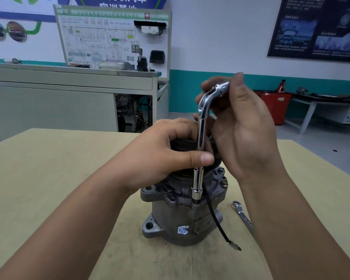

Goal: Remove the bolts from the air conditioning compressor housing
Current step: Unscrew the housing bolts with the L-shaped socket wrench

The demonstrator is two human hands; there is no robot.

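Head view: left hand (pixel 166 154) clasps the seemingly heavy, rigid compressor (pixel 178 219) by its top; right hand (pixel 245 128) clamps the slick steel socket wrench (pixel 200 132) at its bend.

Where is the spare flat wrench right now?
In the head view, the flat wrench lies on the table just right of the compressor, beside its black cable, partly hidden by the right forearm.

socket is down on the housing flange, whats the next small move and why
Probably swing the bent handle round with the right hand to start loosening. The socket wrench stands upright with its socket down on the flange of the compressor housing, the left hand pinches the shaft to steady it, and the right hand grips the handle.
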